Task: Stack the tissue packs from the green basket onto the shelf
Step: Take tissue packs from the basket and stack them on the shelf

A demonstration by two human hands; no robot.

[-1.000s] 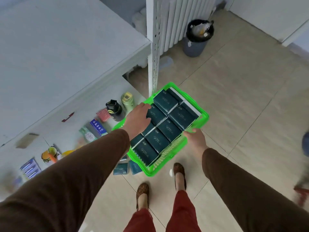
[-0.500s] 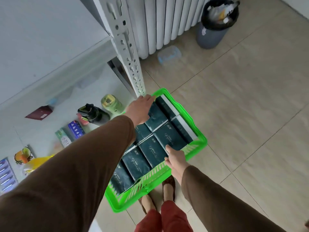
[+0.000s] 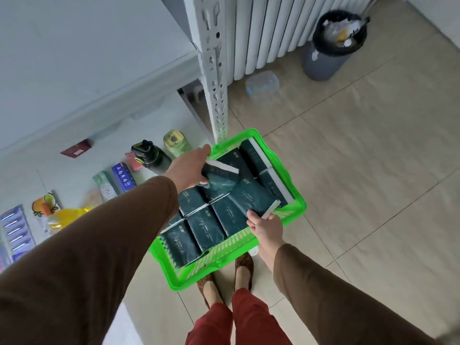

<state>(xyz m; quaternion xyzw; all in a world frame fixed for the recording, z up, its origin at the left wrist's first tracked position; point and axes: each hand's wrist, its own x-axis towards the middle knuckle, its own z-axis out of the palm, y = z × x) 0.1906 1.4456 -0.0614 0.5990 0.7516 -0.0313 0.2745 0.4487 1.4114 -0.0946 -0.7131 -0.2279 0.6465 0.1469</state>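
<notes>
1. Basket (image 3: 293,215) sits on the floor in front of the person, just right of the shelf (image 3: 62,170) post. It holds dark tissue packs lying flat in rows.
2. The left hand (image 3: 188,170) grips one pack (image 3: 219,174) at its near end, fingers curled round it. This pack is lifted and tilted above the far rows; its long axis runs away from the grip toward the right.
3. The right hand (image 3: 265,229) pinches a second pack (image 3: 254,196) at its near white edge, thumb on top. This pack is raised at the grip end, and its long axis runs away from the grip toward the far left. How far the fingers wrap underneath cannot be told.
4. The remaining packs (image 3: 199,227) lie below and left of the right grip, still in the basket.
5. The shelf lies to the left of both grips. The left hand is nearer to it, so its pack likely travels first.
6. Judgement: both packs must clear the basket rim before swinging left. The shelf post stands just beyond the left grip and may obstruct a wide swing.
</notes>
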